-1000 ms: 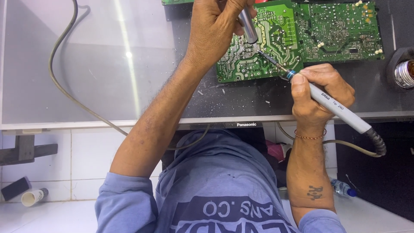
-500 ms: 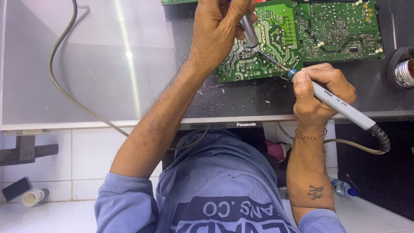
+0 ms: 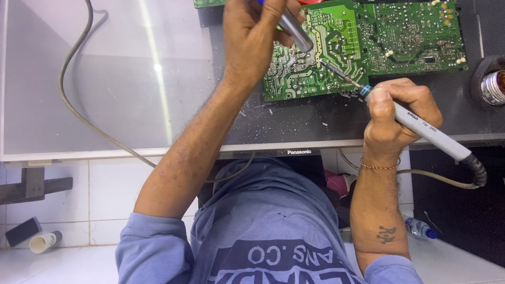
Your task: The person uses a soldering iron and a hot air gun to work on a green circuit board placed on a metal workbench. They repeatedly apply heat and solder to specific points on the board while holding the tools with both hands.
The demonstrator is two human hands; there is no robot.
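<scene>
A white-tiled floor lay below the tabletop [image 3: 105, 68], where a flat panel served as the work surface. The green circuit board [image 3: 336, 47] sat at about one o'clock. The right hand [image 3: 400, 113] was wrapped around a soldering iron [image 3: 421, 129], its tip on the board's joints; the tip probably wanted holding steady and brief. The left hand [image 3: 252, 42], arm stretched forward, was closed on a grey cylindrical tool [image 3: 294, 30] angled toward the same spot.
</scene>
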